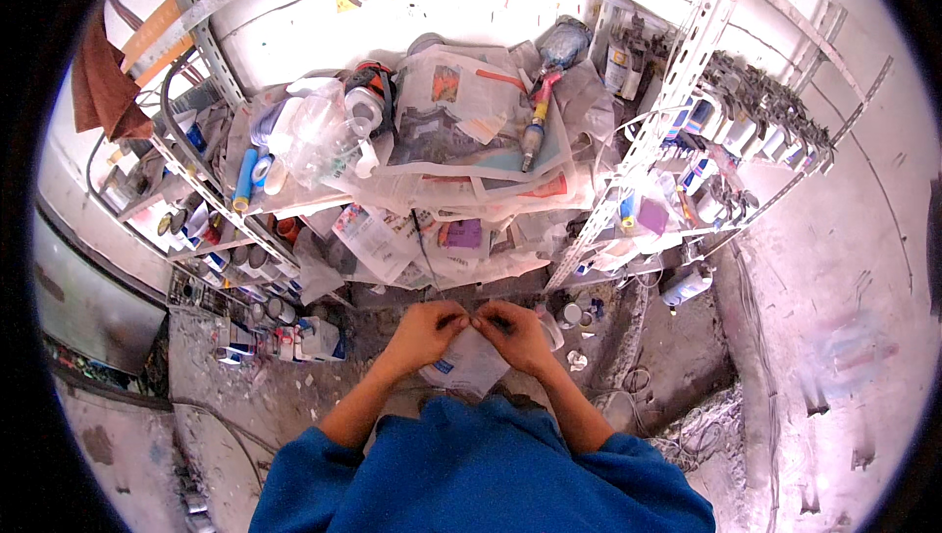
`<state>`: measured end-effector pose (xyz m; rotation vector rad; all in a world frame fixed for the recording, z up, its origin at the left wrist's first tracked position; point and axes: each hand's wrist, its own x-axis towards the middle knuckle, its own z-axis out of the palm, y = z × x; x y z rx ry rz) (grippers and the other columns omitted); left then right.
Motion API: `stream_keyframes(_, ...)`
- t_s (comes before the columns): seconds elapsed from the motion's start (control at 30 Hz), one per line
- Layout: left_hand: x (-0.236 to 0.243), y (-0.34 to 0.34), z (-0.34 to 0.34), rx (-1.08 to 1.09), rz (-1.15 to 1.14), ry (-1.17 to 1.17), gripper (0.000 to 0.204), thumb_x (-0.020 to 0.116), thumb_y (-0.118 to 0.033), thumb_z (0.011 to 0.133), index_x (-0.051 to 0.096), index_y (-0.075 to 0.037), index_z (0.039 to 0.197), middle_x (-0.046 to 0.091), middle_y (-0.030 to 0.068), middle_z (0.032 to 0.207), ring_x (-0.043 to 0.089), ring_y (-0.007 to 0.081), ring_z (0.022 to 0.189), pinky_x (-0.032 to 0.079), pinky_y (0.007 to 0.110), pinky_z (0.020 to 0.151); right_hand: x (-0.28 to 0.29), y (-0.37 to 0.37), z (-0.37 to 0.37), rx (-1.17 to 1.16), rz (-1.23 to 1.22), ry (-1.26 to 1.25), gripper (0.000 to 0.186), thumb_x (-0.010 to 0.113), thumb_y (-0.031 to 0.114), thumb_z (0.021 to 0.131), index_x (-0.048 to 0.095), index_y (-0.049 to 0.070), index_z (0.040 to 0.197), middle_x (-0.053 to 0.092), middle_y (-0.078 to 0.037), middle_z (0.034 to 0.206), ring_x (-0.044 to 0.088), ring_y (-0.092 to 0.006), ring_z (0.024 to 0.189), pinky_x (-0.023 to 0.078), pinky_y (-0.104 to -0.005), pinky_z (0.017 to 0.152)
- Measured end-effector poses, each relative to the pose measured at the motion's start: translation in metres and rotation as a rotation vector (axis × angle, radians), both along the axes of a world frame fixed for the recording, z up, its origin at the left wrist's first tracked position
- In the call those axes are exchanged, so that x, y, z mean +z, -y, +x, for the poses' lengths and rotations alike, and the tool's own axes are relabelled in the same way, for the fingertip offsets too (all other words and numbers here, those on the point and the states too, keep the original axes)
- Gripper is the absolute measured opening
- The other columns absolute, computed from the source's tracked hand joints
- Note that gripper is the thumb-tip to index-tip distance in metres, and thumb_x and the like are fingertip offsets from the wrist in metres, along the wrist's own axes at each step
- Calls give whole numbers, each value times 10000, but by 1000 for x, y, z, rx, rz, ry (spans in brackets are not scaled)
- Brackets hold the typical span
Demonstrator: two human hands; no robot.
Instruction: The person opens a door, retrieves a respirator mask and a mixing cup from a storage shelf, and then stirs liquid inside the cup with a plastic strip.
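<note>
In the head view, the left hand (422,332) and the right hand (517,337) nearly meet at their fingertips, each with thumb and fingers pinched on the upper part of a translucent white sheet (463,366) with a blue mark, which hangs between the forearms in front of the blue shirt (481,469). Beyond them stands a metal shelf (586,229) bearing newspapers (461,101), a yellow-and-red handled tool (538,121) and a clear plastic bag (316,135), while a white-and-blue box (319,339) sits on the floor to the left.
</note>
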<state>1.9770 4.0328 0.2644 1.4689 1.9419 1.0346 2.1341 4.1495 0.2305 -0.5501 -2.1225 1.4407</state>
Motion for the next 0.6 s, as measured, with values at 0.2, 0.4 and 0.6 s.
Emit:
stream_keyframes(0.2, 5, -1, 1, 24, -6, -45, 197, 634, -194, 852, 684, -22, 933, 662, 185, 880, 643, 366, 789, 499, 411, 684, 0, -2, -2, 28, -66, -1, 178, 687, 149, 872, 661, 8, 977, 678, -80, 923, 632, -159, 874, 488, -297, 799)
stream_keyframes(0.4, 6, 0, -2, 20, -25, -117, 197, 663, -161, 836, 679, 1, 947, 671, 164, 871, 661, 275, 763, 505, 343, 689, 1, -4, -3, 55, -34, 42, 194, 662, 181, 895, 649, 6, 978, 666, -112, 943, 638, -200, 870, 486, -317, 785)
stream_keyframes(0.6, 13, -1, 1, 15, -38, -39, 197, 672, -164, 824, 680, 3, 929, 667, 155, 841, 655, 256, 743, 502, 344, 685, 4, -9, -4, 117, 120, 99, 231, 619, 217, 930, 637, -8, 980, 646, -169, 913, 632, -300, 824, 485, -358, 733)
